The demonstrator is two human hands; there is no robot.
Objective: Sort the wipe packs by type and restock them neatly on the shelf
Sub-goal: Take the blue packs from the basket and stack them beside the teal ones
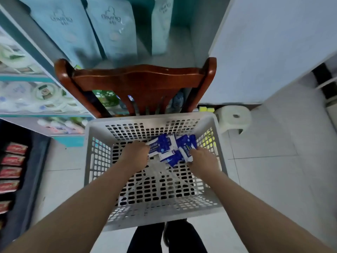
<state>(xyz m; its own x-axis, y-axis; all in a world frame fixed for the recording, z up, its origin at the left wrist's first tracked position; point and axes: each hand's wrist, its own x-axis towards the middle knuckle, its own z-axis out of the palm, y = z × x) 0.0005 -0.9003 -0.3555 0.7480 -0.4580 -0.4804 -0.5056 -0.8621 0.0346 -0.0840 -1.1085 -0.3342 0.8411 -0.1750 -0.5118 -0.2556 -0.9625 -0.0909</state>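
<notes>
One basket (151,118), one wooden chair (138,79), one stool (235,117), three tall teal bags (111,28), and roughly five jumbled blue wipe packs (164,145).

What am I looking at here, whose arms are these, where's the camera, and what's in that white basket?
No machine here: a person wears a camera on the head, looking down at their own bare arms. A white slotted basket seems to sit on a wooden chair beside store shelves. In it lie blue and white wipe packs. The right hand grips some of them; the left hand is on the pile too, its fingers hidden, so its grip is unclear.
</notes>
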